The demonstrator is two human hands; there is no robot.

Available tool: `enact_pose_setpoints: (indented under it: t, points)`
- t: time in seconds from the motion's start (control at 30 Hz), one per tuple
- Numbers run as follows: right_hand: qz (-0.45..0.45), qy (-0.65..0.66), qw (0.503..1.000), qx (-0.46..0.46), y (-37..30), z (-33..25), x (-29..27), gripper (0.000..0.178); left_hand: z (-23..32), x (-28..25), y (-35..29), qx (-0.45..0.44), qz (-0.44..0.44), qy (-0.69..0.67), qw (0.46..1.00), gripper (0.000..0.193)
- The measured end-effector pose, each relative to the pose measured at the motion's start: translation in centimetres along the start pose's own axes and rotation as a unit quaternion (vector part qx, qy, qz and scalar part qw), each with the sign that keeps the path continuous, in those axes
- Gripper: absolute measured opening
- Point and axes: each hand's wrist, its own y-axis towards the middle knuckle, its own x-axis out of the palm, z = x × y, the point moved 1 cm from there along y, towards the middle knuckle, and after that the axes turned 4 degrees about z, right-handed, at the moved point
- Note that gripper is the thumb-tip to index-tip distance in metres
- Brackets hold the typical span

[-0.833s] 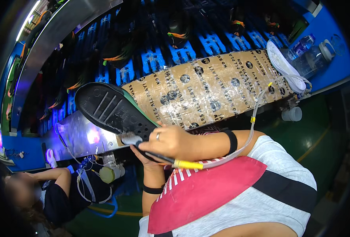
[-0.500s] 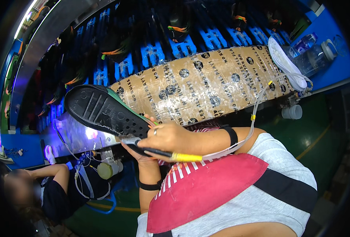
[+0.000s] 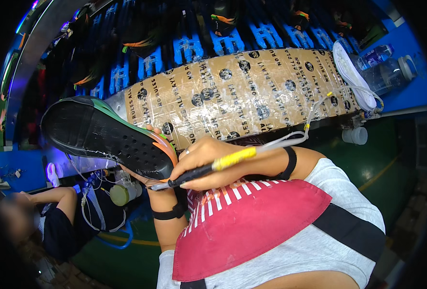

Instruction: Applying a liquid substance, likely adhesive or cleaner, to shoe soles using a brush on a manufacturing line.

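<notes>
Shoe work by hand, seen from above. The black-soled shoe point(image 3: 103, 135), sole up, is held at the left, near the left end of the cardboard-covered worktop point(image 3: 252, 96), its holed end toward the person. The left hand point(image 3: 142, 178) supports that end from beneath, its grip closed around the shoe, with fingertips showing at the far edge. The right hand point(image 3: 201, 159) grasps a brush point(image 3: 193, 174), from whose yellow end a pale tube point(image 3: 283, 141) runs right. The brush tip lies just beside the holed end; whether it touches the rim cannot be told. The step in hand appears to be brushing along the sole's edge. A further stroke would call for a steady shoe and the tip laid against the rim. Far right: a white dish point(image 3: 352, 77).
</notes>
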Motion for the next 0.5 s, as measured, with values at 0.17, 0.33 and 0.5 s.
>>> enact_pose_setpoints:
  t: [0.17, 0.33, 0.5]
  points:
    - [-0.005, -0.099, 0.994, 0.044, 0.1, 0.0, -0.4, 0.022, 1.3, 0.0, -0.2, -0.01, 0.024, 0.075, 0.997, 0.089]
    - [-0.078, -0.012, 0.996, 0.041, -0.1, -0.1, -0.6, 0.022, 2.3, 0.3, -0.5, -0.046, 0.034, 0.13, 0.99, 0.097]
    - [-0.034, -0.179, 0.983, 0.007, -0.1, 0.2, -0.6, 0.024, 3.5, -0.5, -0.3, -0.105, 0.032, 0.166, 0.98, 0.102]
